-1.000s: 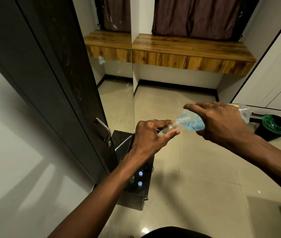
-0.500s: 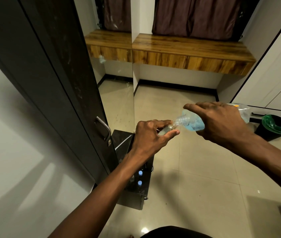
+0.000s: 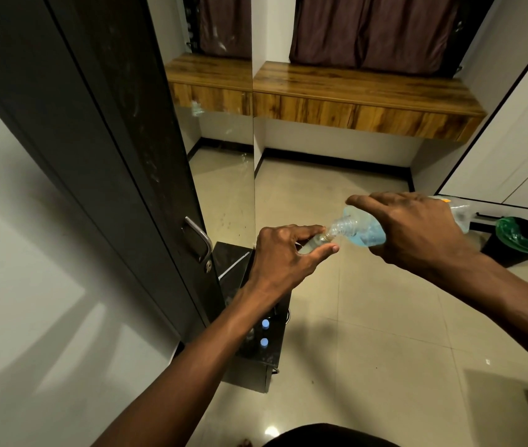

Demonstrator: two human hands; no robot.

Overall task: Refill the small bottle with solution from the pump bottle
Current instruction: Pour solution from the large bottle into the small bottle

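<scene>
My left hand (image 3: 283, 256) grips a small clear bottle (image 3: 312, 244), mostly hidden between thumb and fingers, its mouth pointing right. My right hand (image 3: 417, 235) holds a larger clear bottle (image 3: 361, 232) with pale blue solution, tipped on its side. Its threaded neck, with no pump on it, touches the small bottle's mouth. The blue liquid lies in the lower part of the tipped bottle near the neck. Both bottles are held in the air above the tiled floor.
Below my left arm stands a low black stand (image 3: 256, 350) with two blue-capped small bottles (image 3: 265, 333) on it. A dark door with a metal handle (image 3: 199, 238) is at the left. A black bin with a green liner (image 3: 522, 238) sits at the right; a wooden shelf (image 3: 353, 91) lies beyond.
</scene>
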